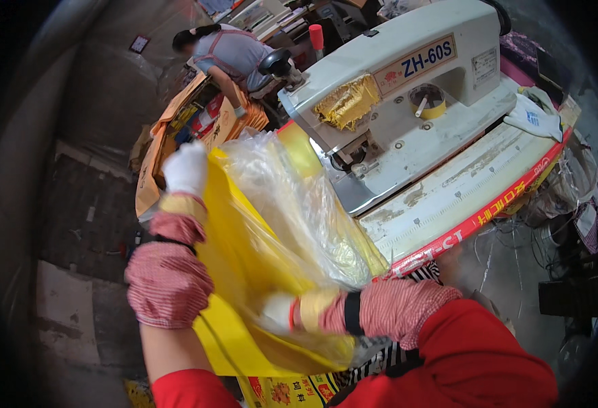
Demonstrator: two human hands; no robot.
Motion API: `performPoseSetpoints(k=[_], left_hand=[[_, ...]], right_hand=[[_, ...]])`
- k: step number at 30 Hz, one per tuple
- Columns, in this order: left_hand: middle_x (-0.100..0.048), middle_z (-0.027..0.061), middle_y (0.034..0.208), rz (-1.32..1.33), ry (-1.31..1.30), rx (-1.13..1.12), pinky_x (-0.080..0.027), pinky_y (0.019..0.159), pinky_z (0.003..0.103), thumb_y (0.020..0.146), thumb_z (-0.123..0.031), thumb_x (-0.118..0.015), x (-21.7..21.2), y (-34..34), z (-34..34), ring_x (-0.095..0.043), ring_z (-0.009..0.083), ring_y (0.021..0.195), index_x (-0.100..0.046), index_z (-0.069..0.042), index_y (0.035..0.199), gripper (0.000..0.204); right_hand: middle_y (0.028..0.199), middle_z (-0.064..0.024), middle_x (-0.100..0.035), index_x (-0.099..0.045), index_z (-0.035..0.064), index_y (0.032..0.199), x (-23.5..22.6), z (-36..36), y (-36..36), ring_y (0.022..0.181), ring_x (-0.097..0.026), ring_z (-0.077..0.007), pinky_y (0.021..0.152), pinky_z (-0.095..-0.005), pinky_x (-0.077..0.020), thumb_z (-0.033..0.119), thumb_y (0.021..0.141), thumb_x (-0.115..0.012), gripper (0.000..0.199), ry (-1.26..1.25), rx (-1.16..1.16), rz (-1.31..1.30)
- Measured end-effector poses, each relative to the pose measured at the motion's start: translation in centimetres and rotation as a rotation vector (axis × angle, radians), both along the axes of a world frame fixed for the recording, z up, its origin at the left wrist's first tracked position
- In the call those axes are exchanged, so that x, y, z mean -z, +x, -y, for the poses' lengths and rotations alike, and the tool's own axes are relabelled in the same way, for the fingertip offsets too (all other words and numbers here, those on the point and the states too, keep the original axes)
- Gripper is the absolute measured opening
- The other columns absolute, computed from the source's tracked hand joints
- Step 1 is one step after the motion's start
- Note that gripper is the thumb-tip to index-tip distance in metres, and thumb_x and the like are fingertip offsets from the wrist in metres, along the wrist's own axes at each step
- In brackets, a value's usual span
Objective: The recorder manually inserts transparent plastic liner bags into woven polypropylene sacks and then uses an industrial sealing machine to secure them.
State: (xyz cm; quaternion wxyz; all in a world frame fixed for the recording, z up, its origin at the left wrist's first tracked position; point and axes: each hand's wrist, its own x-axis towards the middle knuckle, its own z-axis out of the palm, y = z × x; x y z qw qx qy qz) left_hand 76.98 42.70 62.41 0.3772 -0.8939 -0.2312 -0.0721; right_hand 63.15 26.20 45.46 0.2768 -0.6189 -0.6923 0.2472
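Note:
In a white glove, my left hand is raised at the far left edge of a large yellow bag, its fingers closed at the bag's upper corner. The bag hangs open in front of me and slants down toward my body. My right hand, also gloved in white, is lower down against the yellow material. Motion blurs its fingers, so their grip is hidden. Crumpled clear plastic film lies along the bag's right side, over the end of the machine table.
A large pale sewing machine stands on that table, with a tape roll and a white glove on it. Beyond, a person bends over an orange sack. Printed yellow bags lie near my lap.

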Motion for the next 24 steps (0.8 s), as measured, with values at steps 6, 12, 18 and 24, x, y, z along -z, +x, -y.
performPoseSetpoints(k=[6, 12, 18, 24], left_hand=[[-0.066, 0.0125, 0.085, -0.205, 0.259, 0.216, -0.052, 0.071, 0.039, 0.087, -0.018, -0.048, -9.4, 1.1, 4.1, -0.065, 0.0301, 0.086, -0.064, -0.009, 0.092, 0.019], [-0.067, 0.0125, 0.091, -0.224, 0.204, 0.107, -0.052, 0.074, 0.039, 0.089, -0.021, -0.047, -10.3, -0.6, 6.7, -0.065, 0.0294, 0.087, -0.067, -0.009, 0.096, 0.025], [-0.067, 0.0109, 0.097, -0.276, 0.164, 0.029, -0.052, 0.078, 0.036, 0.09, -0.021, -0.046, -9.1, -1.3, 7.8, -0.065, 0.0277, 0.091, -0.065, -0.01, 0.102, 0.026], [-0.067, 0.0108, 0.097, -0.296, 0.188, 0.055, -0.052, 0.077, 0.037, 0.09, -0.02, -0.047, -8.4, -1.1, 9.4, -0.065, 0.0271, 0.091, -0.065, -0.012, 0.103, 0.024]], right_hand=[[0.087, -0.012, -0.067, -0.064, 0.0102, 0.103, 2.2, 12.5, -2.5, 0.079, -0.063, -0.0316, 0.069, -0.042, -0.0496, 0.027, 0.082, -0.05, 0.031, -0.296, -0.04, -0.054], [0.086, -0.0109, -0.064, -0.059, 0.0066, 0.103, 3.2, 14.8, 2.8, 0.085, -0.062, -0.0252, 0.074, -0.0381, -0.0481, 0.023, 0.079, -0.058, 0.029, 0.744, 0.449, 0.661], [0.095, -0.0148, -0.061, -0.05, 0.0027, 0.117, -0.5, 18.7, 6.7, 0.092, -0.06, -0.0266, 0.084, -0.0331, -0.0469, 0.012, 0.077, -0.065, 0.044, 0.821, 1.067, -0.433], [0.092, -0.0116, -0.063, -0.035, 0.0015, 0.134, -4.8, 19.7, 11.0, 0.08, -0.062, -0.0275, 0.074, -0.0341, -0.0504, 0.017, 0.074, -0.069, 0.07, 0.173, 1.053, -0.548]])
